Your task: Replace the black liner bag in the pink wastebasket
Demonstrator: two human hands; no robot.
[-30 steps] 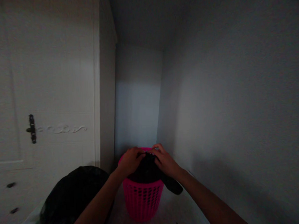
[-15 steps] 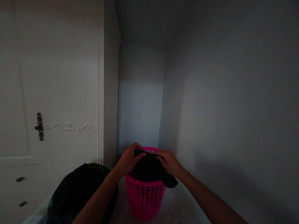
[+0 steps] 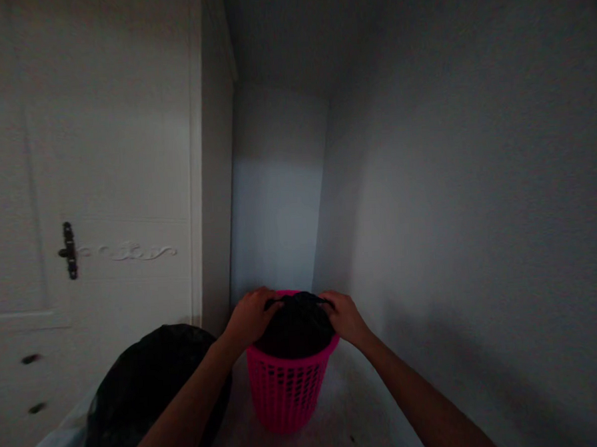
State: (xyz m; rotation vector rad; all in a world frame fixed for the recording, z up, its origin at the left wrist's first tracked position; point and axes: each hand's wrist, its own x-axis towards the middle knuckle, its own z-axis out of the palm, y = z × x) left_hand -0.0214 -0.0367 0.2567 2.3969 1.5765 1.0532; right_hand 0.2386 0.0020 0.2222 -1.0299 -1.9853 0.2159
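Note:
A pink perforated basket (image 3: 286,392) stands on the floor in a dim corner. A black bag or cloth (image 3: 298,329) fills its top. My left hand (image 3: 250,317) grips the black material at the basket's left rim, fingers curled. On the right rim, my right hand (image 3: 345,316) grips the same black material, fingers curled too. Both hands pull it apart across the opening.
A large black bundle (image 3: 147,386) lies on the floor to the left of the basket. A white wardrobe door (image 3: 101,180) with a dark handle (image 3: 70,250) fills the left side. Grey walls close in behind and on the right.
My hands have moved apart from the middle of the basket's top to its two sides. The black flap that hung over the right rim is no longer hanging out.

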